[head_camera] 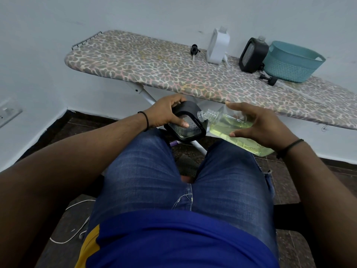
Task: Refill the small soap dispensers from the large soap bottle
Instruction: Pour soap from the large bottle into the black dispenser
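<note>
Over our lap, nearest us, our left hand wraps its fingers around a black dispenser, thumb pressed on its clear window, which looks nearly empty. Just right of it, our right hand cradles the large soap bottle with fingers spread, its uncapped neck tipped toward the dispenser; no soap seems to flow yet. Farther off, on the ironing board, a white dispenser and another black dispenser stand uncapped beside a teal basket, probably still awaiting refills
</note>
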